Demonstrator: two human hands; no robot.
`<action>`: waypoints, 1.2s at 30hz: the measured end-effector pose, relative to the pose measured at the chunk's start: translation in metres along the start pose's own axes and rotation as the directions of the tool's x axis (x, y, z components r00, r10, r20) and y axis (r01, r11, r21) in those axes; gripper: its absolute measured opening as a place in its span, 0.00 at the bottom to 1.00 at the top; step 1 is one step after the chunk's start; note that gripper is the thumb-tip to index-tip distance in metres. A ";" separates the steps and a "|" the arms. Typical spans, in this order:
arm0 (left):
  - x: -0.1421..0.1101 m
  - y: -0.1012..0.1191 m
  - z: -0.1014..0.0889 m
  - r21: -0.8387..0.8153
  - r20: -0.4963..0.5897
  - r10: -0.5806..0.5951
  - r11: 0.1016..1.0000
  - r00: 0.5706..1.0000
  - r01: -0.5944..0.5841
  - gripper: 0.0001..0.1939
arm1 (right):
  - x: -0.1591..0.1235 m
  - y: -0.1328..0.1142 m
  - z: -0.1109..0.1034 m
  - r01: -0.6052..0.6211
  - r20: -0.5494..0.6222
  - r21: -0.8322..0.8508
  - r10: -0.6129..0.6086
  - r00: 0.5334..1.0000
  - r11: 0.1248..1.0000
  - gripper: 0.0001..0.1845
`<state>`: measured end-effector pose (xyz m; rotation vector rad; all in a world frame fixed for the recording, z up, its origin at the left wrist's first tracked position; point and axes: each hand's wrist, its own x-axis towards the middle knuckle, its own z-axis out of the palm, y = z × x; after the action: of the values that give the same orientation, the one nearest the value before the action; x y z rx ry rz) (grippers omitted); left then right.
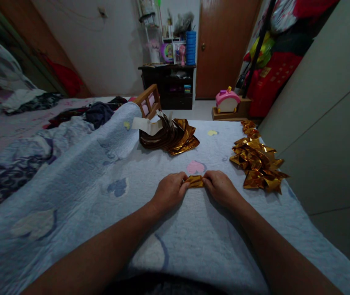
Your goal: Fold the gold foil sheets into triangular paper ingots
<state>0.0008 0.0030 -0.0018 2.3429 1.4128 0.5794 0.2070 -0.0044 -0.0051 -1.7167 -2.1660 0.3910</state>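
Between my two hands lies a small folded strip of gold foil paper (196, 181), just over the light blue quilt (175, 229). My left hand (171, 189) pinches its left end between thumb and fingers. The right end is gripped the same way by my right hand (221, 188). Farther off, a fanned stack of gold foil paper sheets (184, 137) rests on the quilt, with a white paper band (147, 125) at its left. A pile of folded gold foil pieces (256, 162) sits on the right, near the quilt's edge.
To the left, a bed with rumpled clothes (99, 114) adjoins the quilt. Beyond the far edge stand a wooden chair back (148, 101), a dark cabinet (165, 88) and a pink toy (228, 101). A pale panel (331, 123) rises along the right.
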 end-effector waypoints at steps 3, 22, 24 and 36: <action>0.000 0.000 0.000 0.019 0.009 -0.007 1.000 1.000 0.006 0.05 | 0.000 -0.003 0.001 -0.016 -0.009 -0.044 0.016 1.000 0.999 0.09; 0.009 -0.005 0.002 0.018 0.001 -0.037 0.999 0.999 0.037 0.03 | 0.000 -0.009 0.004 -0.106 -0.056 -0.072 0.102 0.993 0.992 0.06; 0.011 -0.004 0.000 -0.020 0.027 -0.079 0.997 0.996 0.080 0.03 | 0.000 -0.008 0.005 -0.110 -0.060 -0.065 0.106 0.993 0.992 0.06; 0.009 -0.010 -0.003 -0.559 0.094 -0.033 0.826 0.995 0.081 0.03 | -0.004 0.002 0.001 0.056 -0.105 0.240 -0.031 0.994 0.969 0.05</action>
<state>-0.0044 0.0157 -0.0024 1.8211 1.0788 0.7546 0.2093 -0.0078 -0.0077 -1.5198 -1.9891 0.5223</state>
